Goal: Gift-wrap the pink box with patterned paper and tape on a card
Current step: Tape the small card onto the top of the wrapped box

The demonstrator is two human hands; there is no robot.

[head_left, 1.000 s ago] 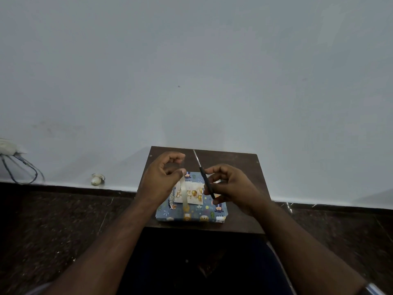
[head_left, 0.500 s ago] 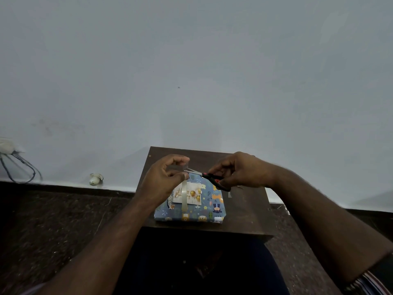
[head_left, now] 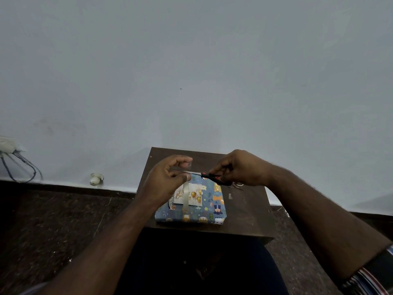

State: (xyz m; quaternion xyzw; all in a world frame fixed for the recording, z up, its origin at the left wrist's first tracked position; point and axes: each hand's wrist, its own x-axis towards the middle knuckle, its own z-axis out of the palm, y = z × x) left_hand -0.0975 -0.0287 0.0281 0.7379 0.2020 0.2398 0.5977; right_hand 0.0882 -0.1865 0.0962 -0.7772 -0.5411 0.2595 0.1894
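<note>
Both forearms reach forward, the left hand (head_left: 163, 179) pinching thumb against fingertips, the right hand (head_left: 240, 169) curled, knuckles up.

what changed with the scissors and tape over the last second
The right hand swung the scissors from pointing up and away to lying level, blades reaching left to the tape strip beside the left hand. The left hand kept pinching the strip's top end above the card. The wrapped box stayed put on the small table, the strip's lower part still across the card.
</note>
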